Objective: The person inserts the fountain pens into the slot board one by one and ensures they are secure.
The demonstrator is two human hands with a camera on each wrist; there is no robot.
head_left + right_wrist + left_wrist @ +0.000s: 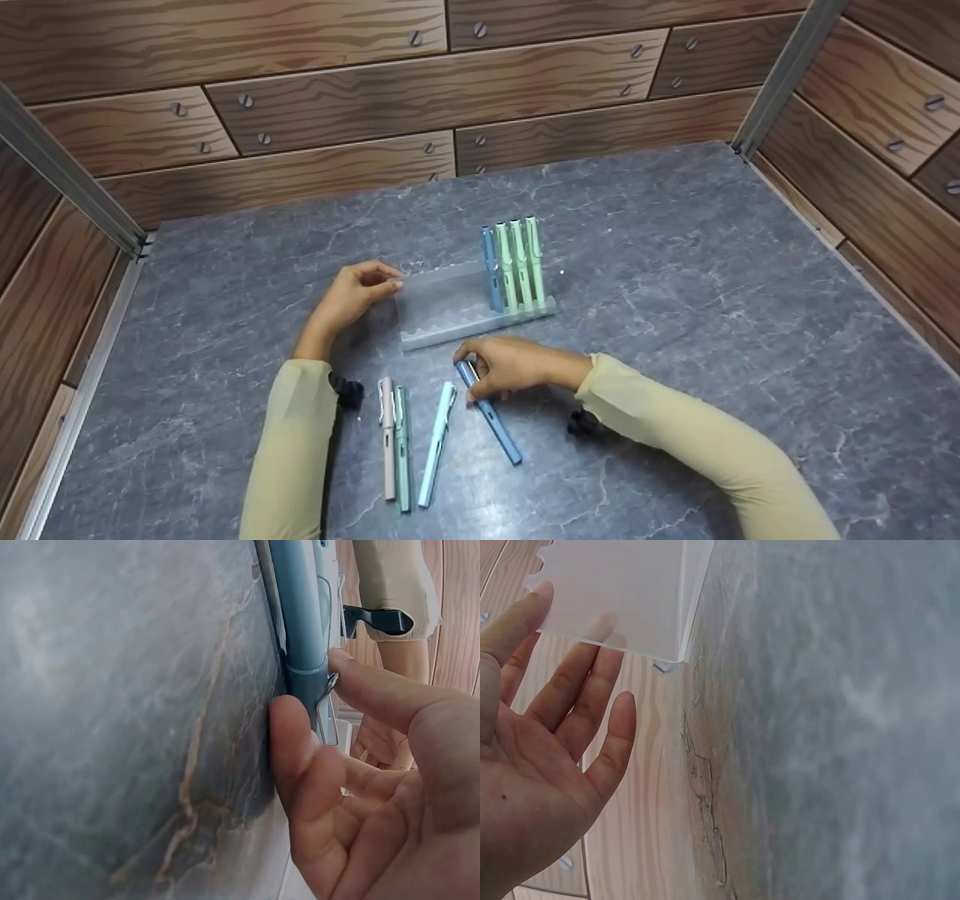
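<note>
In the head view my left hand (351, 300) pinches the left edge of a clear plastic pen rack (442, 300). The left wrist view shows the thumb on one face of the translucent panel (619, 592) and fingertips showing through from behind. My right hand (521, 364) grips a blue pen (501, 433) near its clip end, the pen slanting low over the table. Thumb and finger lie on either side of this blue pen (300, 607) in the right wrist view. At the rack's right end stand another blue pen (492, 274) and three light green pens (521, 266).
Left of the held pen, a light blue pen (436, 446), a teal pen (403, 450) and a pinkish-grey pen (388, 442) lie on the grey marbled table (675, 300). Wood-patterned panels (337, 97) wall in the back and sides.
</note>
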